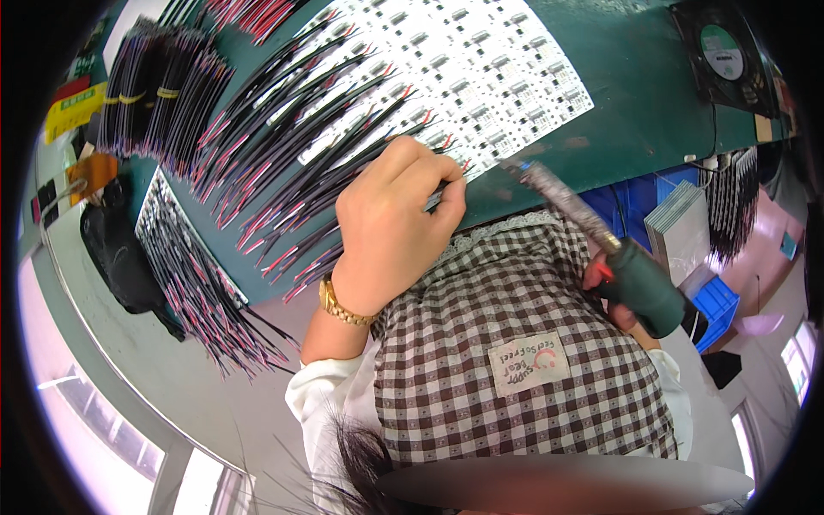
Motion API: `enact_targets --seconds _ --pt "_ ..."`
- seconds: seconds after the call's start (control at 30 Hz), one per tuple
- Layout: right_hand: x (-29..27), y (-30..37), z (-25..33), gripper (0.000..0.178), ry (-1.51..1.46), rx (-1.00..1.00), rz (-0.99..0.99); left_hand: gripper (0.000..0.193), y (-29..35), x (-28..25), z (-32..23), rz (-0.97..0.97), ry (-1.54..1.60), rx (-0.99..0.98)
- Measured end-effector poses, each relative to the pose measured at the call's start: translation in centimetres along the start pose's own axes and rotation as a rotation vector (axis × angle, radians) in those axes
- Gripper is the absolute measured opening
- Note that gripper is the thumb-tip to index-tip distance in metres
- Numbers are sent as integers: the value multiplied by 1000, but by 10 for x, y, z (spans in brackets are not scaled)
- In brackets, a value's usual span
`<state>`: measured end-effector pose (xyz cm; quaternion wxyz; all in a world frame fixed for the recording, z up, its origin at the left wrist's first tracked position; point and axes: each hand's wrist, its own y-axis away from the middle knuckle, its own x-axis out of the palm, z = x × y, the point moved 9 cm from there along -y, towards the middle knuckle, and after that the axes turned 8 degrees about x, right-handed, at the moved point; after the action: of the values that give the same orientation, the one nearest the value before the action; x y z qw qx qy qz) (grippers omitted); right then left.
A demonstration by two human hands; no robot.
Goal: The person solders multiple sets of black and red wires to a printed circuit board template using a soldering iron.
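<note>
My left hand (396, 221), with a gold watch at the wrist, is closed in a pinch at the near corner of a white circuit board panel (549, 90). A thin wire with a red end comes out at its fingertips. Under and beside this hand, black and red wires (300, 154) lie in slanting rows across the board's left part. My right hand (598, 279) is wrapped round the green handle of a soldering iron (639, 279); the handle hides most of its fingers. The iron's tip points up and left, close to the board's near edge.
Bundled wires (163, 94) stand at the far left of the green table (618, 146). A second panel with wires (189, 275) hangs over the left edge beside a black bag (116, 249). A black fan (725, 56) sits far right, above a blue crate (712, 309).
</note>
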<state>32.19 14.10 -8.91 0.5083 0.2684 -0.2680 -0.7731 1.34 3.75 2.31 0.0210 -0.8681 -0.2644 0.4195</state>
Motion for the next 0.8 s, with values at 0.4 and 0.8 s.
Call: enact_targets --seconds 0.4,0.8 --pt "-90 27 121 37 391 -614 -660 26 0 -6 -19 79 -92 221" --pt "-8 -71 185 48 -896 -829 123 104 32 25 -21 356 -389 107"
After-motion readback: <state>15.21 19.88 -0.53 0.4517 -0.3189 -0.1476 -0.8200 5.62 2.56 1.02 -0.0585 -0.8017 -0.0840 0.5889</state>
